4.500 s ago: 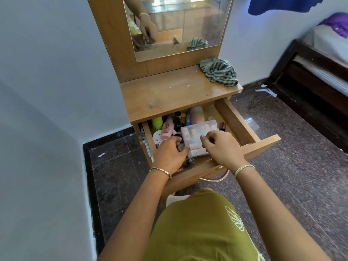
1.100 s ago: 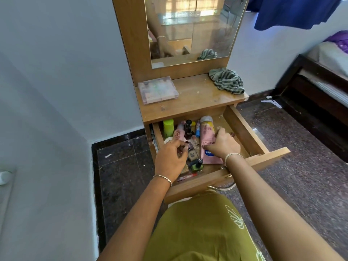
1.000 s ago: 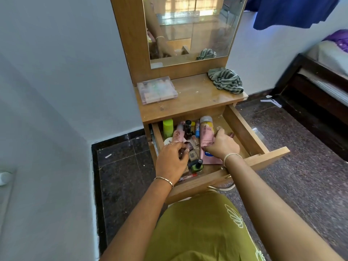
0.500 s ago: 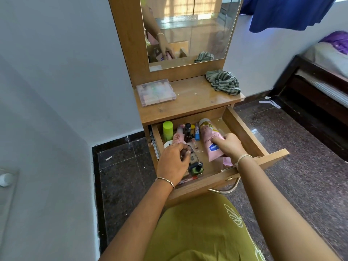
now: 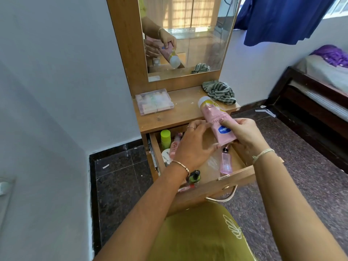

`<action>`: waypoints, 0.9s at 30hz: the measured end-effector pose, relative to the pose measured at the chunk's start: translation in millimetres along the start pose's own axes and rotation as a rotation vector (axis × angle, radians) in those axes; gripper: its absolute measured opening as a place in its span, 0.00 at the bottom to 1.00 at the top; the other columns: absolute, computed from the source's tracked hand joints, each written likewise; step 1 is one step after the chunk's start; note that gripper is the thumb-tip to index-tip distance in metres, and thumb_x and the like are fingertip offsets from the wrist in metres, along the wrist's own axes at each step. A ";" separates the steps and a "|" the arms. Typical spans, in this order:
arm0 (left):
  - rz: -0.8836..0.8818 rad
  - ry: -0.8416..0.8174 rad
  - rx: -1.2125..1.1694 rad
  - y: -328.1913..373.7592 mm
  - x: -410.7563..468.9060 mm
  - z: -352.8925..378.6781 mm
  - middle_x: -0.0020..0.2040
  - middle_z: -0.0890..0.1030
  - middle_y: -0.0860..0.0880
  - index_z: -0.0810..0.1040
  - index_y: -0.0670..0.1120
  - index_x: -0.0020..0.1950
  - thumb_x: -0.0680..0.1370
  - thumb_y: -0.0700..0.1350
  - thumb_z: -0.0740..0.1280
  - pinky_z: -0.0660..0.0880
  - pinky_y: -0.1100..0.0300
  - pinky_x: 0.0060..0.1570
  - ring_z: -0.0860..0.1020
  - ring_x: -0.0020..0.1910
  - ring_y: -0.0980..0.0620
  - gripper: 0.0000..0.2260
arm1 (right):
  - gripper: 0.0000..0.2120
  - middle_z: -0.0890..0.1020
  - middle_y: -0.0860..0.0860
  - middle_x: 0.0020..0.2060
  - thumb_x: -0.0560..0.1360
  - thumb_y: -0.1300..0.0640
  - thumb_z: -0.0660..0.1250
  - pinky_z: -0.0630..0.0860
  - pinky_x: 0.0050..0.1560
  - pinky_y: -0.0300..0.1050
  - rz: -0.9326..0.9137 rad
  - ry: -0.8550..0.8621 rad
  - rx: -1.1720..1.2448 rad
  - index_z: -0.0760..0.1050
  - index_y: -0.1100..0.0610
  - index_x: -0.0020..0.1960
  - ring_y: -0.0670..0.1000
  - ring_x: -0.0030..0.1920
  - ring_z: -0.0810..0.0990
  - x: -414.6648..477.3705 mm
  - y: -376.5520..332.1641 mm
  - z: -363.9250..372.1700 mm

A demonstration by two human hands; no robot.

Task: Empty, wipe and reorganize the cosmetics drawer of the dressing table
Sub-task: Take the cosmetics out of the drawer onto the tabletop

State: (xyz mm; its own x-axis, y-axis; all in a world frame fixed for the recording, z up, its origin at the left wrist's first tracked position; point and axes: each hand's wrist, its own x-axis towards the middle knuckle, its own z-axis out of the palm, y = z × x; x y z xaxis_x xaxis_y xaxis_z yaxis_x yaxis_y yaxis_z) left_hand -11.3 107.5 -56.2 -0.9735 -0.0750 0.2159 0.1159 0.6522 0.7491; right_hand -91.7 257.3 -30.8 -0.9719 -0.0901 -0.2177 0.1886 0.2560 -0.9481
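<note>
The wooden drawer of the dressing table stands pulled out. My right hand grips a pink lotion tube by its lower end and holds it above the drawer, its white cap pointing at the tabletop. My left hand hovers over the drawer with relaxed fingers that touch the tube's side. In the drawer lie a green-capped bottle, a white round jar, a small pink bottle and a green nail polish. My left hand hides other items.
A clear plastic box sits on the tabletop's left, a striped cloth at its back right. The mirror rises behind. A grey wall is on the left, a bed on the right, dark floor tiles below.
My right hand has lifted the pink tube out of the drawer toward the tabletop. My left hand has risen from the items and opened. The small pink bottle now shows.
</note>
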 end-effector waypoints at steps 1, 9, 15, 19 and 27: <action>-0.004 0.001 0.001 0.0 7.1 -2.3 0.67 0.67 0.50 0.70 0.52 0.68 0.72 0.50 0.73 0.72 0.55 0.63 0.70 0.64 0.52 0.26 | 0.09 0.85 0.54 0.34 0.71 0.54 0.73 0.78 0.30 0.40 -0.006 0.004 0.018 0.81 0.60 0.43 0.46 0.30 0.83 6.7 -3.9 3.2; -0.043 0.019 0.013 -19.1 60.8 -11.8 0.66 0.72 0.46 0.73 0.44 0.68 0.74 0.41 0.70 0.69 0.54 0.66 0.72 0.64 0.48 0.21 | 0.19 0.81 0.56 0.38 0.74 0.53 0.72 0.67 0.18 0.33 0.095 0.035 0.141 0.75 0.64 0.58 0.42 0.20 0.75 66.0 -17.8 45.6; -0.013 0.086 0.141 -34.3 88.6 -5.7 0.64 0.75 0.46 0.75 0.47 0.67 0.75 0.41 0.68 0.72 0.56 0.59 0.74 0.61 0.47 0.20 | 0.14 0.81 0.53 0.47 0.69 0.50 0.74 0.79 0.46 0.49 0.006 0.231 0.004 0.73 0.53 0.48 0.55 0.48 0.81 93.1 -12.1 63.2; 0.008 0.064 0.155 -37.6 99.9 3.6 0.65 0.75 0.45 0.77 0.45 0.65 0.75 0.38 0.67 0.72 0.55 0.61 0.74 0.62 0.46 0.18 | 0.13 0.83 0.51 0.46 0.70 0.43 0.70 0.78 0.48 0.48 -0.095 0.302 -0.274 0.77 0.49 0.48 0.53 0.48 0.81 102.1 -9.6 63.7; 0.009 0.027 0.205 -43.0 105.4 5.4 0.65 0.75 0.47 0.76 0.44 0.65 0.75 0.37 0.66 0.71 0.55 0.63 0.74 0.62 0.48 0.18 | 0.16 0.79 0.53 0.56 0.72 0.41 0.67 0.69 0.61 0.52 -0.196 0.463 -0.624 0.81 0.48 0.55 0.57 0.59 0.75 108.0 -4.4 58.8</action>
State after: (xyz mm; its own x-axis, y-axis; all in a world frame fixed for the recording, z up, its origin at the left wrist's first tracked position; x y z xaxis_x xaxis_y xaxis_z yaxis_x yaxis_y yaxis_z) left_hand -120.0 75.6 -69.1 -0.9667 -0.0868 0.2409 0.0795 0.7925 0.6046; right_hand -189.2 189.8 -63.8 -0.9648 0.1843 0.1877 0.0276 0.7804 -0.6247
